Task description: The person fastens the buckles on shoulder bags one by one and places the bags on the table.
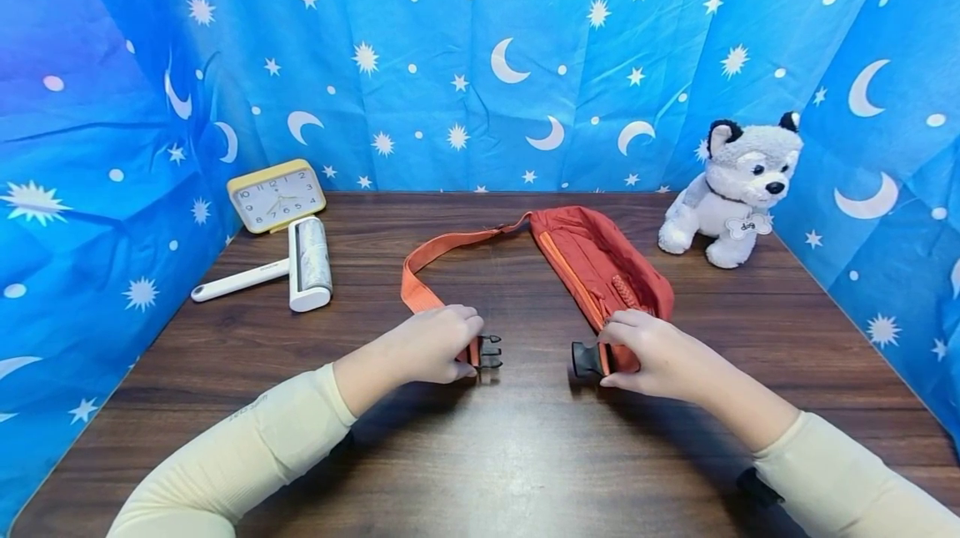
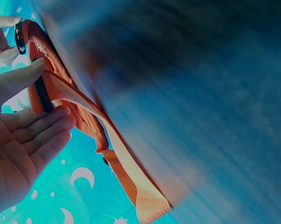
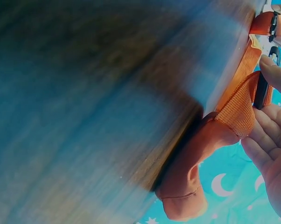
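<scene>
A rust-red waist bag (image 1: 592, 254) with an orange zip lies on the wooden table, its orange strap (image 1: 431, 258) curving out to the left. My left hand (image 1: 438, 344) pinches the strap end at the black pronged buckle half (image 1: 490, 351). Across a gap, my right hand (image 1: 660, 354) pinches the black socket half (image 1: 587, 359) beside the bag's near end. The two halves face each other, apart. In the left wrist view the thumb and fingers grip the dark buckle edge (image 2: 41, 91); the right wrist view shows a similar pinch on the other half (image 3: 261, 91).
A white lint roller (image 1: 310, 263) lies at the left, in front of a yellow-framed clock (image 1: 276, 196). At the back right sits a grey and white plush dog (image 1: 738, 188). A blue curtain (image 1: 450, 62) with moons and stars surrounds the wooden table (image 1: 480, 471).
</scene>
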{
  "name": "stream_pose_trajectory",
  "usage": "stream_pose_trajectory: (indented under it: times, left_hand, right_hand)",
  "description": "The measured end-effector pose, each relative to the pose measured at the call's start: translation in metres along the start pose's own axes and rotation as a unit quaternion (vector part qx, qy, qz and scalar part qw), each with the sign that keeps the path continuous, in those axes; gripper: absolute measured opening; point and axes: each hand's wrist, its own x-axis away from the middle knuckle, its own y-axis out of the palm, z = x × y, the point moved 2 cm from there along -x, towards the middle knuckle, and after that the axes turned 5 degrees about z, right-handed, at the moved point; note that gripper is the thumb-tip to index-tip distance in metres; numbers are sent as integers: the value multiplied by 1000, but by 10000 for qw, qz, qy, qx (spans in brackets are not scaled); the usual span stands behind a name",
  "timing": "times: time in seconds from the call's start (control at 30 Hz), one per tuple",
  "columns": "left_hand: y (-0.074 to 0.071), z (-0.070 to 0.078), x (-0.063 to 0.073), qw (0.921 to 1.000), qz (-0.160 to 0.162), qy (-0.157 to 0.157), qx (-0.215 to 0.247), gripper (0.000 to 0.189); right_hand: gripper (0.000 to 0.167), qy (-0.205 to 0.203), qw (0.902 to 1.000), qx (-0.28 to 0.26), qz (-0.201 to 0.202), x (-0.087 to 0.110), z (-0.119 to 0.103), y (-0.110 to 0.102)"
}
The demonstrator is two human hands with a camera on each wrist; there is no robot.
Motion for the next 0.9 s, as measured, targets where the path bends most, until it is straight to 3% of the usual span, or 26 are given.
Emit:
stream_pose_trajectory:
  times: [0.9]
  left_hand:
    - [1,4,-3,9999,126,75,71,30]
  right_hand:
    - [45,83,9999,-10,-78,-5,-4,2]
